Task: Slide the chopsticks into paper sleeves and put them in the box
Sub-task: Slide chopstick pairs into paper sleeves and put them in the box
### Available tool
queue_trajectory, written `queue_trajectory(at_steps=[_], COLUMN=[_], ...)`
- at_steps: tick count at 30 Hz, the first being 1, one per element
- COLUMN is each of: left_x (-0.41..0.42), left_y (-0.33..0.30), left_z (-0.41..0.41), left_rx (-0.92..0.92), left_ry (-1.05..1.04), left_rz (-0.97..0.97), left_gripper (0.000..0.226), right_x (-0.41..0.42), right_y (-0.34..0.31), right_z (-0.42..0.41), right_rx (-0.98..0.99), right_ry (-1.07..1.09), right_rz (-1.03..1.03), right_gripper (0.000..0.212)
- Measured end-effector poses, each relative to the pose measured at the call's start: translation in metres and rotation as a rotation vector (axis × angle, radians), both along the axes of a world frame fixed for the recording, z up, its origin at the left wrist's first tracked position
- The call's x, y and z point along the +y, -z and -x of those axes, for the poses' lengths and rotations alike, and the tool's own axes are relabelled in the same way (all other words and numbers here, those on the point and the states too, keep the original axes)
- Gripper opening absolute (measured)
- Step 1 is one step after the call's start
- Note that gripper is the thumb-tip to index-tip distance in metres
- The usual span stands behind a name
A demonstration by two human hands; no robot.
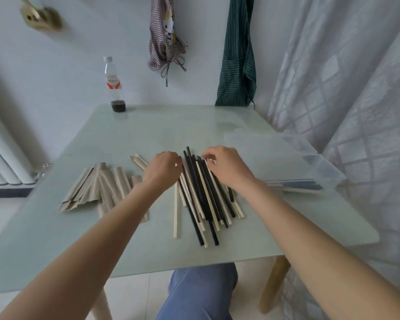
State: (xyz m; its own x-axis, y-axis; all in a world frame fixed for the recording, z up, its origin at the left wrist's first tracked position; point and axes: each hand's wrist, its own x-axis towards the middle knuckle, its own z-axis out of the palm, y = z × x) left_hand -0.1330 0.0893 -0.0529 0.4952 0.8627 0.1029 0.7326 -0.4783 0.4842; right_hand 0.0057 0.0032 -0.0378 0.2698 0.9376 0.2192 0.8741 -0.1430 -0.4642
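1. Both hands are down on the far end of the chopsticks [203, 195], a loose fan of black and pale sticks at table centre. The left hand [163, 169] is curled, knuckles up, at the pile's 10 o'clock corner. The right hand [226, 166] is at its 1 o'clock corner, fingertips [206, 156] pinched together on the stick tips.
2. I cannot tell whether either hand really has hold of a stick: the backs of the hands cover the contact.
3. The step in hand looks like picking a pair out of the pile. To do it well, take two of one colour, pinch them near the far tips, and draw them out along their length so the rest do not scatter.
4. Square the two tips before going to a sleeve; uneven tips will snag the paper mouth.
5. The sleeves [95, 188] lie in an overlapping heap at 9 o'clock of the pile, one more [140, 160] just beyond the left hand. Peel off a single sleeve, since they overlap.
6. The box [293, 158] at 3 o'clock is clear plastic and hard to make out; its edges blur into the table [148, 125]. Some long pale and dark pieces [293, 185] seem to lie inside, sleeved or not I cannot say.
7. A bottle [114, 85] stands at 11 o'clock, well apart.
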Motion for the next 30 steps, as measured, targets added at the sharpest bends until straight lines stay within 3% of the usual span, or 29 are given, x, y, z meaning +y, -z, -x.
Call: queue_trajectory(at_steps=[5, 9, 14, 17, 20, 23, 25, 30], left_x=[0.004, 0.003, 0.003, 0.005, 0.007, 0.012, 0.010, 0.003], left_y=[0.030, 0.039, 0.040, 0.037, 0.030, 0.022, 0.014, 0.000], left_z=[0.018, 0.018, 0.015, 0.019, 0.029, 0.045, 0.055, 0.073], left_rx=[0.153, 0.202, 0.188, 0.043, -0.319, -0.625, -0.681, -0.757], left_ry=[0.024, 0.020, -0.022, -0.061, -0.122, -0.142, -0.054, 0.121], left_rz=[0.142, 0.226, 0.255, 0.365, 0.709, 0.931, 1.018, 1.036], left_gripper=[0.024, 0.045, 0.030, 0.026, 0.017, 0.013, 0.013, 0.018], right_x=[0.015, 0.021, 0.025, 0.025, 0.024, 0.024, 0.025, 0.040], right_y=[0.040, 0.053, 0.052, 0.051, 0.053, 0.053, 0.049, 0.042], right_z=[0.031, 0.044, 0.046, 0.045, 0.041, 0.046, 0.056, 0.073], right_rx=[-0.063, -0.037, 0.046, 0.126, 0.151, 0.098, 0.002, -0.130], right_ry=[0.072, 0.133, 0.183, 0.207, 0.204, 0.114, 0.005, -0.167], right_rz=[0.220, 0.281, 0.266, 0.255, 0.247, 0.111, -0.005, -0.118], right_gripper=[0.018, 0.015, 0.020, 0.022, 0.028, 0.053, 0.064, 0.021])
